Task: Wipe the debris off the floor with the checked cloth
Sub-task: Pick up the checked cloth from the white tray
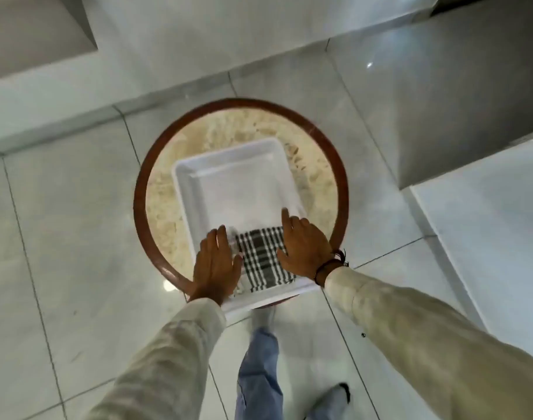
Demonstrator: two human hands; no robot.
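The black-and-white checked cloth [263, 257] lies folded in the near end of a white rectangular tray [229, 183]. The tray rests on a round brown-rimmed surface [139, 189] covered with pale crumbly debris [162, 207]. My left hand [215, 263] lies along the tray's near left rim, thumb beside the cloth. My right hand [303, 247] lies along the near right rim, thumb on the cloth's edge and fingers stretched forward. Both hands press the tray from its sides. The rest of the tray is bare.
Glossy pale floor tiles [77, 237] surround the round surface. A low white step or ledge [486, 222] rises at the right, and grey walls with a skirting ledge [62, 110] run across the back. My jeans-clad legs [259, 368] and a shoe [339, 392] are below the tray.
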